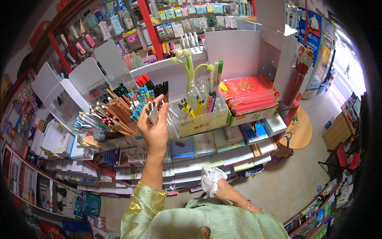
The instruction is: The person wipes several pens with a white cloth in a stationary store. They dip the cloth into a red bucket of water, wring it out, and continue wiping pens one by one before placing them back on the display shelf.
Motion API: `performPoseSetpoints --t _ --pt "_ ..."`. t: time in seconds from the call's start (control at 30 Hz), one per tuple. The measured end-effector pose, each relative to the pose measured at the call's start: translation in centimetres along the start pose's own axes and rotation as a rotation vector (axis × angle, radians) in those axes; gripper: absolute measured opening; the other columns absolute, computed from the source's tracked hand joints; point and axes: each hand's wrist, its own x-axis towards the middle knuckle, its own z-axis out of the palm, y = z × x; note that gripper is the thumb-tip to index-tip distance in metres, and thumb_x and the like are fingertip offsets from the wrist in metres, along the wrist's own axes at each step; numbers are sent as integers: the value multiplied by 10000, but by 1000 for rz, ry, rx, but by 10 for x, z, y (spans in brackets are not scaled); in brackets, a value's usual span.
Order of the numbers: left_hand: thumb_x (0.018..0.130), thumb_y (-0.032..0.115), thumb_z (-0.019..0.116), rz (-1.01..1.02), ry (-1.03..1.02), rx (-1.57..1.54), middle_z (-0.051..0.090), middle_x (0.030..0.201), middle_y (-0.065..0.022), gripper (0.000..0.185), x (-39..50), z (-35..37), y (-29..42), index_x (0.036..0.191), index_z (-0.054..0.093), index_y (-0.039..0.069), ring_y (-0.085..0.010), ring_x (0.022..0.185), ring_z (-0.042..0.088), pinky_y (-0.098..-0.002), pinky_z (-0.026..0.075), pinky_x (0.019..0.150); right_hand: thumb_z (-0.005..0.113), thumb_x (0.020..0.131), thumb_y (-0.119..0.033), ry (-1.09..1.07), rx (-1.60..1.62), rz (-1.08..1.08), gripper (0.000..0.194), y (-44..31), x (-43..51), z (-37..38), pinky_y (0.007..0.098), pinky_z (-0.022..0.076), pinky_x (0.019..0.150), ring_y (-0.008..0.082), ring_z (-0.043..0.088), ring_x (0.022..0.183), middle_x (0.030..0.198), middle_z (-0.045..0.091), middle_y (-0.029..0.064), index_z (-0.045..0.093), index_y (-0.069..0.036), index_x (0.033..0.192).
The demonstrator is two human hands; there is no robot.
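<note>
My left hand (154, 134) is raised over the pen display and is closed around several pale pens with dark tips (153, 112). Just to its left stand pencils and pens (118, 112), packed close together, some brown, some blue-capped. Right of the hand is a clear pen holder (202, 121) with a printed front, holding yellow pens (191, 109) and some pink and dark ones. Lower down, in front of my body, my right hand (223, 189) grips a crumpled white cloth or tissue (210, 179).
Red packets (247, 92) are stacked in a box right of the pen holder. Notebooks (206, 143) lie on shelves below. Artificial flower stems (191, 65) rise behind the pens. A round wooden table (300, 128) stands at the right, near a red chair (346, 156).
</note>
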Motion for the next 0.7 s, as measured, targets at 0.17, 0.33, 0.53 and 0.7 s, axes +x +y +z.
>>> performPoseSetpoints --t 0.17,0.33,0.53,0.7 --pt "799 45 696 -41 -55 71 637 804 -65 173 -4 9 3 953 630 5 -123 634 571 -257 470 602 449 959 -205 -12 58 83 258 3 -6 -3 359 395 701 240 469 715 741 494 96 503 -8 800" --pt "819 83 689 -11 -211 297 588 692 -3 139 -5 3 11 930 656 7 -52 609 509 -210 415 568 446 966 -207 19 37 35 228 2 -2 -5 341 406 729 216 484 760 795 511 82 515 -14 865" --pt "919 77 549 -623 -423 -408 616 838 -69 152 -38 -30 30 1036 593 -8 -53 551 478 -183 346 443 527 909 -114 323 234 49 178 -22 11 -18 324 424 883 169 533 959 1039 572 77 575 24 1012" --pt "875 65 571 -1089 -695 -816 591 825 -115 199 -68 -43 25 1029 553 -59 -82 521 464 -182 342 423 564 884 -106 414 246 -3 222 -51 42 -28 315 430 871 164 558 944 1011 631 74 623 15 1061"
